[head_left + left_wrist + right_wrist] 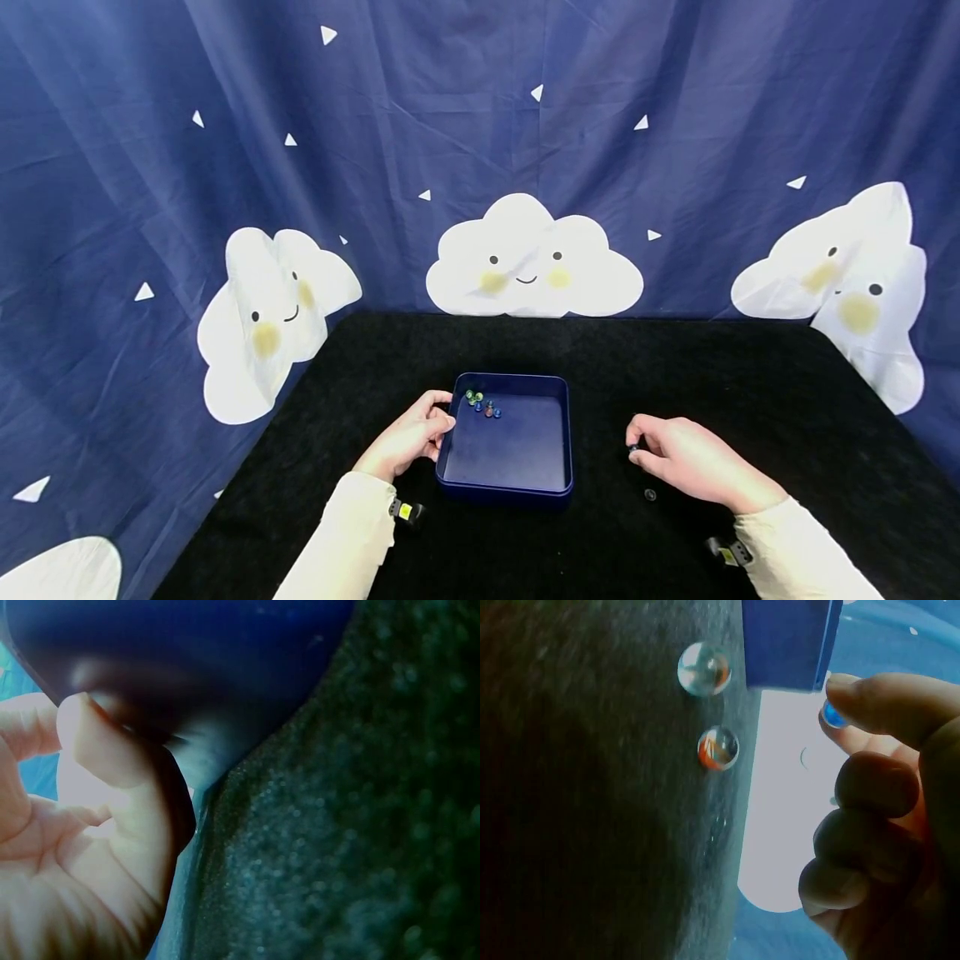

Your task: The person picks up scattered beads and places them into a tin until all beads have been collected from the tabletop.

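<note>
A square navy-blue tray (501, 492) lies on the black cloth, with several green, blue and reddish marbles (480, 404) grouped in its far left corner. At its left wall my left hand (408, 437) holds the side with thumb and curled fingers; the left wrist view shows the thumb (101, 746) against the wall. To the right of the tray, my right hand (686, 458) pinches a blue marble (832, 715) between thumb and index finger, above the cloth. A clear marble (650, 495) rests below that hand.
Two clear marbles with orange inside, a larger-looking one (704, 669) and a smaller-looking one (718, 748), lie on the cloth in the right wrist view. A blue curtain (517, 125) with white clouds hangs behind and beside the black-covered table (600, 350).
</note>
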`<state>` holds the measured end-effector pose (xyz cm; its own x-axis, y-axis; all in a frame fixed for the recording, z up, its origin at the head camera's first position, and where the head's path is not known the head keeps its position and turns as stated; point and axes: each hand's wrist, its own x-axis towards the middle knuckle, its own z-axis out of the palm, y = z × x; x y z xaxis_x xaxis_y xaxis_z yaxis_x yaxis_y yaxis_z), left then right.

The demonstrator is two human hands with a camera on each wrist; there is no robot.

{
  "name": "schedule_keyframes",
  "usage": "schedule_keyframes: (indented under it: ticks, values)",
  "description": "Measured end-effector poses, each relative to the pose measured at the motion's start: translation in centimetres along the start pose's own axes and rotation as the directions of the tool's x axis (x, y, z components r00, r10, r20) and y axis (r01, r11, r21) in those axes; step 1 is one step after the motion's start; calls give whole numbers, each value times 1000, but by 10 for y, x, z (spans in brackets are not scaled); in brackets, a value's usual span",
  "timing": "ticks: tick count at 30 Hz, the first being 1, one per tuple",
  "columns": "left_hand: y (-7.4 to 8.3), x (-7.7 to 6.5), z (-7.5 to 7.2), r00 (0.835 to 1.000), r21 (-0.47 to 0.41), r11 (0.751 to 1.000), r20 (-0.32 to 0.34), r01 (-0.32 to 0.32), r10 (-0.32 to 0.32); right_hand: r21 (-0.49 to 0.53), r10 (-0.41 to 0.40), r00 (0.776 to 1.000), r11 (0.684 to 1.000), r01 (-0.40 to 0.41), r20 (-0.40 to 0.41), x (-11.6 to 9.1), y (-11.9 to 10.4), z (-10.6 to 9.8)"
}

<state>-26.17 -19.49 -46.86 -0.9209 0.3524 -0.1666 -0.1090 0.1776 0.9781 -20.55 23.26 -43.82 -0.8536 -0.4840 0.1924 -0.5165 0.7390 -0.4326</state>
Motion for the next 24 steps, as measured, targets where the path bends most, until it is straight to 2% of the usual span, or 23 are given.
schedule_keyframes:
  ticks: [6, 13, 24]
  values:
    - [0, 1, 0, 1000, -5, 1000, 3, 2, -2, 19, 2, 1000, 1000, -2, -9, 7, -8, 2]
    - [0, 0, 0, 1000, -5, 1000, 7, -6, 6, 20, -47, 998, 999, 47, -31, 19, -22, 4]
    - [0, 0, -1, 1000, -14, 1000, 8, 0, 0, 35, -95, 995, 995, 95, -15, 34, -44, 13]
